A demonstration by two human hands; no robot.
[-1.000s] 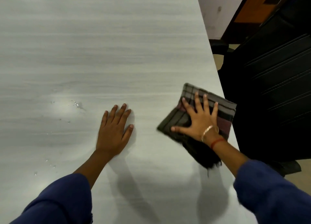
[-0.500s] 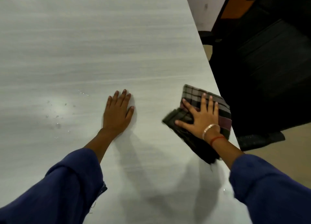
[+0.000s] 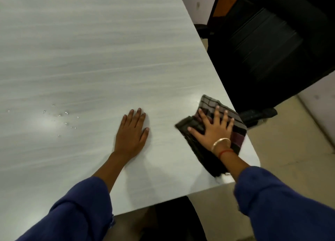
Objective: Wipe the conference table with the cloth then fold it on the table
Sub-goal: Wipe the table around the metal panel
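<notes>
A dark checked cloth [image 3: 208,104], bunched up, lies near the right edge of the pale grey conference table [image 3: 90,50]. My right hand [image 3: 213,128] presses flat on the cloth with fingers spread straight. My left hand [image 3: 131,133] rests flat on the bare tabletop to the left of the cloth, apart from it, holding nothing. Small water drops [image 3: 61,115] sit on the table further left.
A black office chair [image 3: 268,46] stands close beside the table's right edge. The table's near right corner [image 3: 253,161] is rounded, just beyond the cloth. Beige floor [image 3: 290,150] shows to the right.
My right hand has slid the cloth toward the table's near right corner. My left hand has stayed flat on the table. The view has shifted, so the near table edge shows.
</notes>
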